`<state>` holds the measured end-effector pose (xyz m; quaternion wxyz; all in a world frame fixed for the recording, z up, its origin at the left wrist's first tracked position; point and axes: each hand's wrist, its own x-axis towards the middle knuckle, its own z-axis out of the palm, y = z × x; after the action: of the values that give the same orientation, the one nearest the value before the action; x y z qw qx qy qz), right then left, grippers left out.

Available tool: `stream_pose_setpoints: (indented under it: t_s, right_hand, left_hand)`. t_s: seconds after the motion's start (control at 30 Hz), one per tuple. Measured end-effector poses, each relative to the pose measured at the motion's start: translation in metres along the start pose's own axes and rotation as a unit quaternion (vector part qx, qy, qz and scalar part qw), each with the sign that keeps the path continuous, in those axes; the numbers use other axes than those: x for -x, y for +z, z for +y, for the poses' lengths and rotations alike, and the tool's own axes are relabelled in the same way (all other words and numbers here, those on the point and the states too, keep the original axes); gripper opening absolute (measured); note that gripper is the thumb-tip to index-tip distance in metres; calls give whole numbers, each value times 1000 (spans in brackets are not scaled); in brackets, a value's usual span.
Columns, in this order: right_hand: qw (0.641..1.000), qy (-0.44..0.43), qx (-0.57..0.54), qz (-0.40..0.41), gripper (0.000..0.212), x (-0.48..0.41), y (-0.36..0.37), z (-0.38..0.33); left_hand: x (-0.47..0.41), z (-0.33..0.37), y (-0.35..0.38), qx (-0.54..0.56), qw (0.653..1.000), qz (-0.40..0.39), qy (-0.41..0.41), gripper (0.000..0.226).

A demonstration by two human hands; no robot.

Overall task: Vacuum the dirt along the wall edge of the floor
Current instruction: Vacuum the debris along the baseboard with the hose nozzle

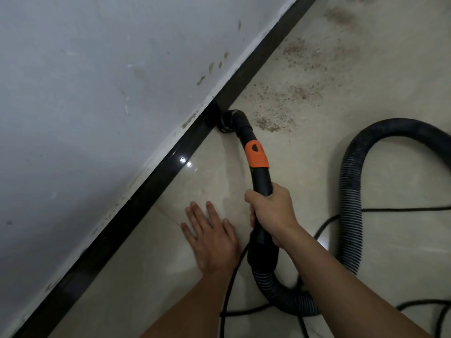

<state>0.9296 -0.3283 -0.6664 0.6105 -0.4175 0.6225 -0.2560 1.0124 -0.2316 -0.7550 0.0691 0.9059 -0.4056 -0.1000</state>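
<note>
Black cord (228,291) beside flat left hand (211,237); hose (351,191) loops right.

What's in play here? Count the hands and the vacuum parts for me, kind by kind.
Hands: 2, left hand and right hand
Wand: 1
Orange collar: 1
Hose: 1
Total: 5

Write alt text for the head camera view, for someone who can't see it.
A person's right hand grips a black vacuum wand, its nozzle at the black baseboard under a white wall. The left hand lies flat on the beige tile floor, gritty dirt lies just beyond the nozzle, and the ribbed hose loops to the right.
</note>
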Motion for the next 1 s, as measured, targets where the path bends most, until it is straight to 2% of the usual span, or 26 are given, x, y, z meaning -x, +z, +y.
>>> stream_pose_setpoints:
  t_s: [0.07,0.3,0.4,0.5,0.67,0.8,0.87,1.0]
  right_hand:
    - [1000,1,0,-11,13,-3,1,-1]
    - [998,-15,37,40,15,-9,0,0]
    - [999,-15,46,7,13,-13,3,-13]
    - [996,-7,89,-17,16,16,-25,0]
    - [984,10,151,93,17,88,-97,59]
    - [969,44,125,210,16,108,-132,81]
    - [969,45,98,224,14,104,-135,78]
    - [977,21,57,202,17,67,-114,51]
  left_hand:
    - [0,-1,0,-2,1000,-3,-2,65]
    - [0,-2,1,-7,1000,-7,2,64]
    - [0,-1,2,-7,1000,-9,8,64]
    - [0,-3,2,-5,1000,-4,8,64]
    - [1,-3,2,-4,1000,1,13,65]
    - [1,-3,2,-9,1000,0,11,66]
    - [1,-3,2,-11,1000,-1,6,67]
    - [0,-1,1,-9,1000,-2,0,67]
